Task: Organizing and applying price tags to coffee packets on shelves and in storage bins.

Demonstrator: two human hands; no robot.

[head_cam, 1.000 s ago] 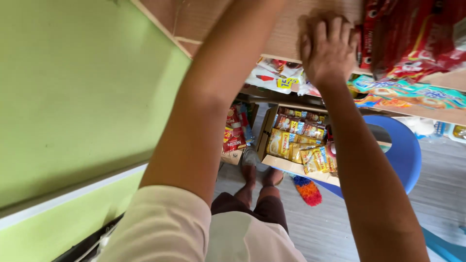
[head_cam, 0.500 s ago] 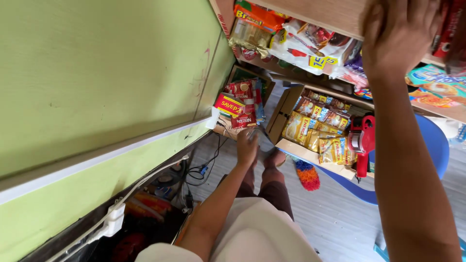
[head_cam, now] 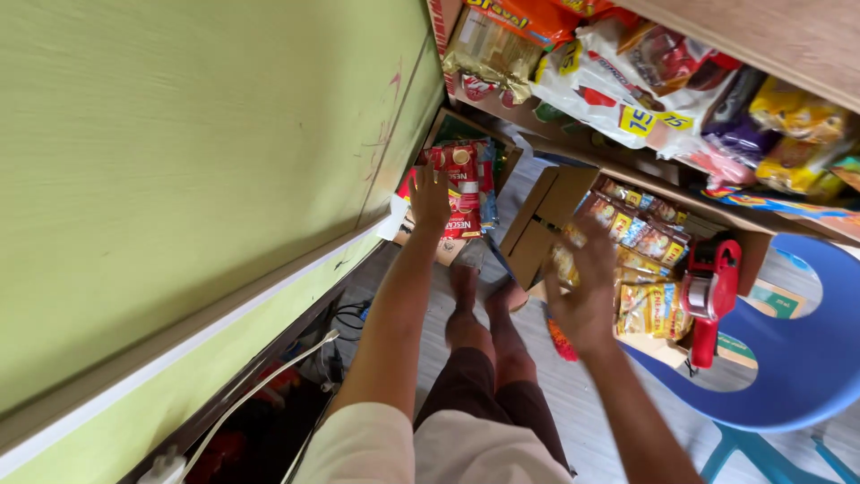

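My left hand reaches down to a cardboard box of red sachet packs on the floor by the green wall; its fingers rest on the packs, no grip visible. My right hand hangs open and blurred in the air, in front of a second open cardboard box filled with yellow and brown snack packets. It holds nothing. My bare feet stand on the grey floor between the two boxes.
A red tape dispenser lies beside the snack box on a blue plastic chair. A wooden shelf above holds several bagged snacks with yellow tags. A green wall fills the left; cables run along its base.
My right hand has dropped from the upper shelf to the snack box. My left hand has stretched further down onto the red sachet packs. The view has tilted downward.
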